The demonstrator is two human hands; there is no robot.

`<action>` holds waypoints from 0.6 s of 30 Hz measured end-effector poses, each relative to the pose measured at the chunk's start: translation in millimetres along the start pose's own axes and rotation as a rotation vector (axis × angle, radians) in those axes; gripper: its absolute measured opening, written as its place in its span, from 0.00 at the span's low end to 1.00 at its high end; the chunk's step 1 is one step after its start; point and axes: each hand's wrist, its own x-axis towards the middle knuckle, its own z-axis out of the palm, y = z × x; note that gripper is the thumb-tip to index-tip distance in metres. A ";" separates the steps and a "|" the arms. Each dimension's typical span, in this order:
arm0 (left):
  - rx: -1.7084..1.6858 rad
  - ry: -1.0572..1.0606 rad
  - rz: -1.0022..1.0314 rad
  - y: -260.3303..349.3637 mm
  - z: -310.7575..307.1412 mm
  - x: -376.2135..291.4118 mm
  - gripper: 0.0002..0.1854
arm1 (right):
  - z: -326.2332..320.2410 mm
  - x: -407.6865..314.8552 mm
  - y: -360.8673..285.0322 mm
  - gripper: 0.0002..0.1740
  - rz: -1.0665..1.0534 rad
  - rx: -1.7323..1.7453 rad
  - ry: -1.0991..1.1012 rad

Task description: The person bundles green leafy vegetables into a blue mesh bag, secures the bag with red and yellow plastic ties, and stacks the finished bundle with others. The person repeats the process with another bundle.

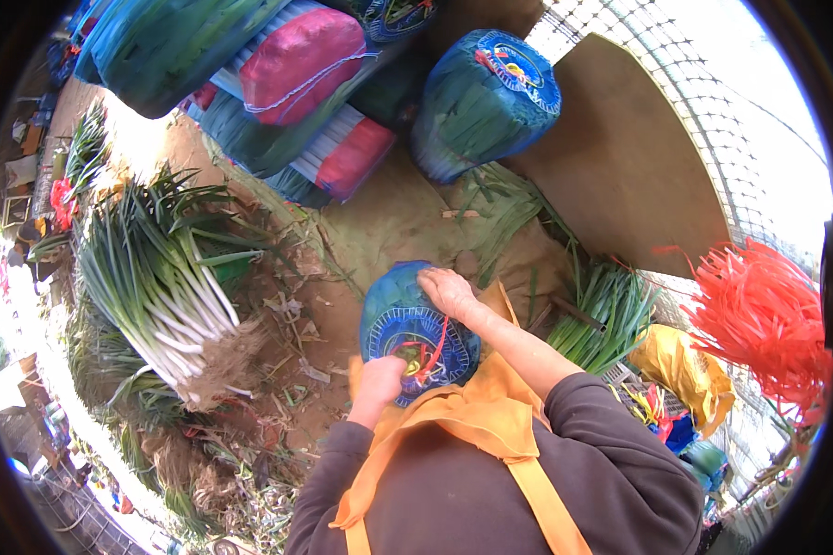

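Observation:
A blue bag (389,305) packed with greens stands before me, against my orange apron (451,409). Its gathered end faces up and shows a pale-stitched ring around a small opening. My left hand (380,380) is closed at the left edge of that opening; its fingertips are hidden. Laid over the far right side of the bag is my right hand (448,290), fingers bent and partly out of sight. A red plastic strip (439,345) runs from the opening up toward my right wrist, where its end is hidden.
Long green onions (173,291) with white stems and roots lie at left. Several packed bundles (305,62) are stacked at the far side, beside another upright blue bag (486,104). Red strips (763,319) hang at right, near a yellow sack (687,374) and a brown board (625,152).

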 end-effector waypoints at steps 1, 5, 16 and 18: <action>0.001 0.006 0.008 0.1 0.6 -0.2 0.05 | 4.5 -2.3 2.8 0.22 -0.076 -0.035 0.004; 0.023 -0.046 0.033 -2.8 -4.2 -0.4 0.05 | -8.1 3.5 2.1 0.21 -0.012 0.127 -0.050; 0.030 -0.060 0.024 -3.3 -0.5 -1.2 0.05 | -299.5 199.0 31.1 0.42 0.073 -0.496 0.779; 0.004 -0.028 0.025 -1.6 0.7 -1.0 0.05 | -314.3 218.8 29.1 0.47 0.242 -0.464 0.485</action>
